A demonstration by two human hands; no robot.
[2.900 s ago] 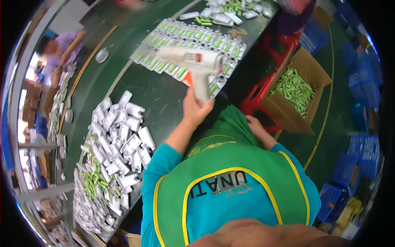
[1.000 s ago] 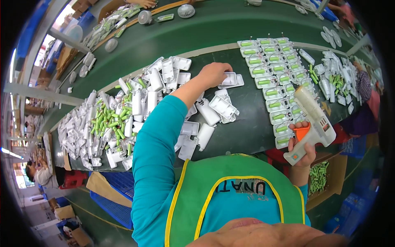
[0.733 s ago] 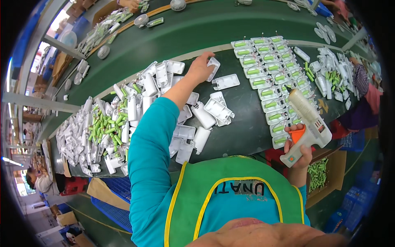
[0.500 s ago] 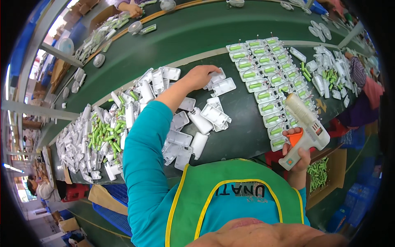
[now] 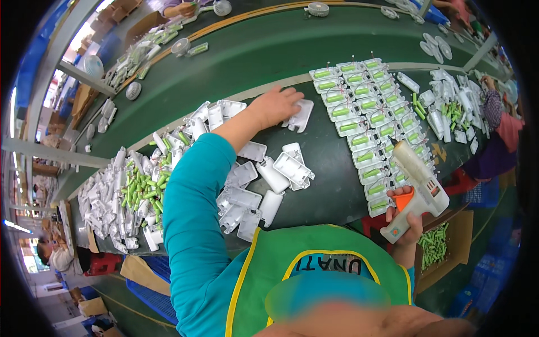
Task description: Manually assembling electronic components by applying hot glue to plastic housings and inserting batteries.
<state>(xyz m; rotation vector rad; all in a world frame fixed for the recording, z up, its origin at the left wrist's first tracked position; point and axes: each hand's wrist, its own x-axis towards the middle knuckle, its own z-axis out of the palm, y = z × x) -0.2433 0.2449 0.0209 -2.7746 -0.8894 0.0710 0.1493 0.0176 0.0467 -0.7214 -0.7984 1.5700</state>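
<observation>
My left hand reaches over the green bench, fingers bent onto a white plastic shell; the thumb is partly hidden. Below it lie loose white shells, some hollow side up, others face down. In my right hand is a pale glue gun with an orange trigger, its nozzle pointing up over the rows. Beside it, shells with green battery cells and thin wires stand in neat columns.
A heap of white parts and green cells covers the bench's left. Another pile lies at right, near another person's sleeve. A cardboard box of green cells sits lower right. Beyond runs a green conveyor with small fans.
The shell under my left hand has turned more upright and overlaps the place of a second one. My right hand with the glue gun has dropped slightly in view.
</observation>
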